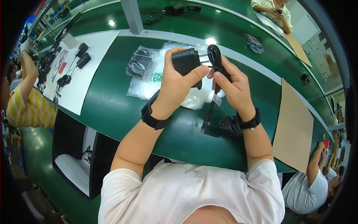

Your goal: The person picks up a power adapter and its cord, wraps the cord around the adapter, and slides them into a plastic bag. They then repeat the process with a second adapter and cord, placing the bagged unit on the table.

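Note:
My left hand is closed around a black power adapter, whose metal prongs point right toward the cable. In my right hand is a bundled black cable, pinched with its loop standing up and its lower end hanging toward the green table. The two hands are close together over the table. Beneath them lies a pile of clear plastic bags. A bagged black adapter rests beside the pile, left of my left hand.
On the left, a white sheet carries several adapters and cables. A flat cardboard sheet lies at right. A metal post rises behind the bags. A black bin stands below the left table edge. Other people sit left, right and across.

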Demonstrator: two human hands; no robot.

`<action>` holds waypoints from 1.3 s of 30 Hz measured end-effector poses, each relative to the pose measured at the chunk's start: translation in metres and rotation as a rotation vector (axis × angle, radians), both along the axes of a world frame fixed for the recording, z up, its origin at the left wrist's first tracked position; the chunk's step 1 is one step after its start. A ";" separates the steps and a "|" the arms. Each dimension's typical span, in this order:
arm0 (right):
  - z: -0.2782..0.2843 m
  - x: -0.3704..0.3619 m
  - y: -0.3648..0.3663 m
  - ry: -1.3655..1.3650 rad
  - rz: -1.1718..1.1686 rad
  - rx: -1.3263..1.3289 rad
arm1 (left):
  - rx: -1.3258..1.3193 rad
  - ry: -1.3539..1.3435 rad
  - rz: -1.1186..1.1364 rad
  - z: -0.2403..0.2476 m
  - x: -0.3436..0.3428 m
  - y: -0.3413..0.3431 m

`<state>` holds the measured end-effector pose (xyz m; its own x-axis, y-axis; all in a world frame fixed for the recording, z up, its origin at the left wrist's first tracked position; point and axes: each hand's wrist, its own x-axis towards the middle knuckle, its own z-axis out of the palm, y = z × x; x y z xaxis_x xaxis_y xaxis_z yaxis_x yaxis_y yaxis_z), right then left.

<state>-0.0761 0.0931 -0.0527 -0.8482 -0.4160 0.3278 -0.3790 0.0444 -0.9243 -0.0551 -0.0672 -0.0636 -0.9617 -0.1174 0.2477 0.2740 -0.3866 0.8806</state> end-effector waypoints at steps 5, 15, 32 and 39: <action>-0.001 -0.004 -0.001 -0.104 0.079 -0.167 | 0.053 0.000 -0.028 -0.004 -0.003 0.002; -0.011 0.003 -0.010 0.619 -0.162 0.320 | -0.066 0.006 0.072 -0.005 -0.001 0.007; -0.006 0.009 -0.006 0.327 0.042 0.248 | -0.210 0.200 0.279 -0.008 -0.011 0.007; -0.005 0.007 -0.006 -0.622 0.281 0.069 | -0.427 0.782 0.594 0.023 0.010 -0.021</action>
